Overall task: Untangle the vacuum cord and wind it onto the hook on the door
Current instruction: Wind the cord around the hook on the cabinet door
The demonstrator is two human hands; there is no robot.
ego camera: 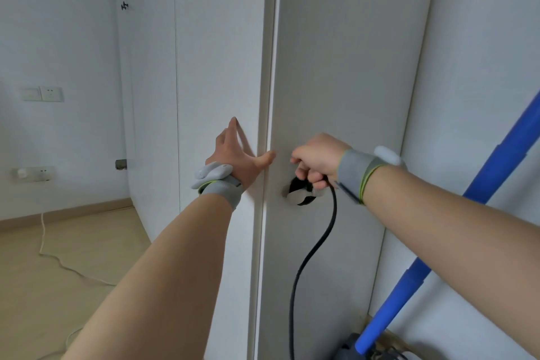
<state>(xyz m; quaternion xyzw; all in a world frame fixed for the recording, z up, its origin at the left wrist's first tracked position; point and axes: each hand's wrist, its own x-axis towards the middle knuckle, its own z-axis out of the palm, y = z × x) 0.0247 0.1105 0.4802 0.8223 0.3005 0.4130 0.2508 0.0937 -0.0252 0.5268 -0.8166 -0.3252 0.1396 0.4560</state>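
A: Where is the cord?
B: The black vacuum cord (318, 242) is looped at the hook (301, 195) on the door (336, 67); the rest hangs down.
A: And the grip?
B: The right hand (317, 159) has its fingers curled round the cord, just above the hook. The left hand (236, 155) presses flat, fingers straight, beside the door edge.
A: Surroundings?
B: A blue tube (467, 207) leans at right; a white cable (58, 257) lies on the floor at left.

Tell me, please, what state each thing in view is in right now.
left hand: open, fingers flat against the left panel.
right hand: gripping the cord at the hook.
cord: partly wound on hook, rest hanging down.
hook: carrying cord loops.
blue pole: leaning.
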